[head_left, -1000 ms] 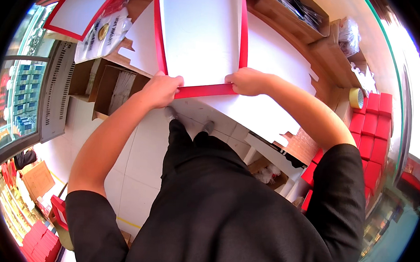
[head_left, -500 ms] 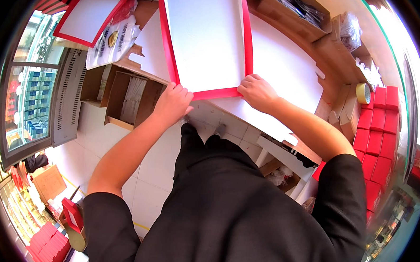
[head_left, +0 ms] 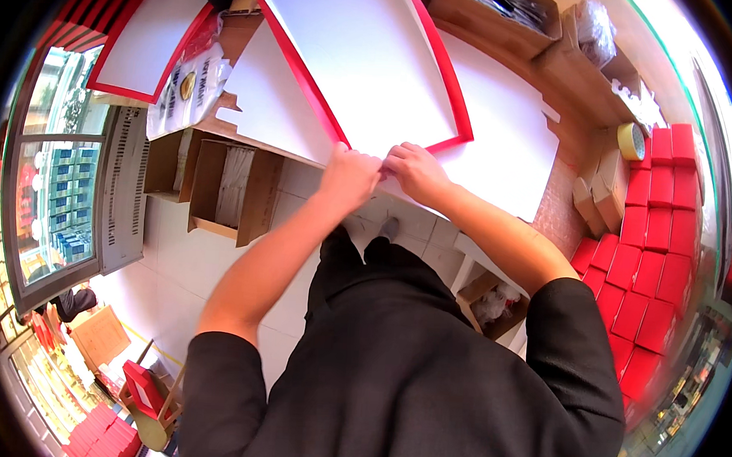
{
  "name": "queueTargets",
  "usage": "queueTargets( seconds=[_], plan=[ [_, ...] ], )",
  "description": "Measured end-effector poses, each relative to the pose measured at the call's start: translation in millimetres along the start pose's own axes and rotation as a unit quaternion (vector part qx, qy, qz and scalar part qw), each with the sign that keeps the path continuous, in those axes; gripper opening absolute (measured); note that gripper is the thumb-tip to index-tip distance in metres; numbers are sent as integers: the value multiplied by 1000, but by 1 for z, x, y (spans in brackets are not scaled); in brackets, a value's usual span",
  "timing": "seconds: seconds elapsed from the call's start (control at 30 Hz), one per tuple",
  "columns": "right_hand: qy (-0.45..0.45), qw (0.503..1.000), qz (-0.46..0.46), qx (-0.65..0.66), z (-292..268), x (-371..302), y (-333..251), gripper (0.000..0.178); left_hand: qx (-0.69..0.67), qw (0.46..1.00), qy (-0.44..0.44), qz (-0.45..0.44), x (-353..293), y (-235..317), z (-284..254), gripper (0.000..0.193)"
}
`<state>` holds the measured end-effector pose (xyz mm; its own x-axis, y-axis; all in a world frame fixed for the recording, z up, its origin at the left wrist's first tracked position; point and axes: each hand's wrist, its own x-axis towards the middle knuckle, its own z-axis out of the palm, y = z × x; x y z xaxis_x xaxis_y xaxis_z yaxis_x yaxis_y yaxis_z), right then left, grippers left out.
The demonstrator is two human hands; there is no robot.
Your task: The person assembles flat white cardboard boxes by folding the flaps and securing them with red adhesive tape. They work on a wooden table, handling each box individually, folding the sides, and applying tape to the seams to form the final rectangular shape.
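- Step in hand, as judged: finger work along the near edge of a shallow, rectangular white-board tray with a red rim (head_left: 366,63). Light, even fingertip pressure seemed best, with the corners kept square and the board unbowed.
- Left hand (head_left: 348,178): fingers curled at the tray's near left corner; could not tell whether they pinched it.
- Right hand (head_left: 418,173): fingers bent at the near edge, just beside the left hand; grip hidden, could not tell.
- Tray lay beyond both hands, above a flat white cardboard sheet (head_left: 513,112), its near right corner clear of the fingers.
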<state>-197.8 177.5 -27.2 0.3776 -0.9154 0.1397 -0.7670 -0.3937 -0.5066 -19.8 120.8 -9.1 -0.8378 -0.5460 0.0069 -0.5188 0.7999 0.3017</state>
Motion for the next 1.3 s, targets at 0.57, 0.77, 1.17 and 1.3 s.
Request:
queueTargets(
  seconds=[0.57,0.77,1.17,1.3],
  plan=[
    [-29,997,57,32,-1,4,1,7,55,966,39,250,-15,-62,-12,11],
    [-45,996,67,28,0,6,2,8,3,982,25,190,-18,-49,-17,17],
    [-36,996,70,39,2,6,2,8,58,985,61,149,-29,-26,-17,21],
    [-45,997,57,16,1,6,1,9,119,985,21,124,-17,-17,4,22]
  ],
)
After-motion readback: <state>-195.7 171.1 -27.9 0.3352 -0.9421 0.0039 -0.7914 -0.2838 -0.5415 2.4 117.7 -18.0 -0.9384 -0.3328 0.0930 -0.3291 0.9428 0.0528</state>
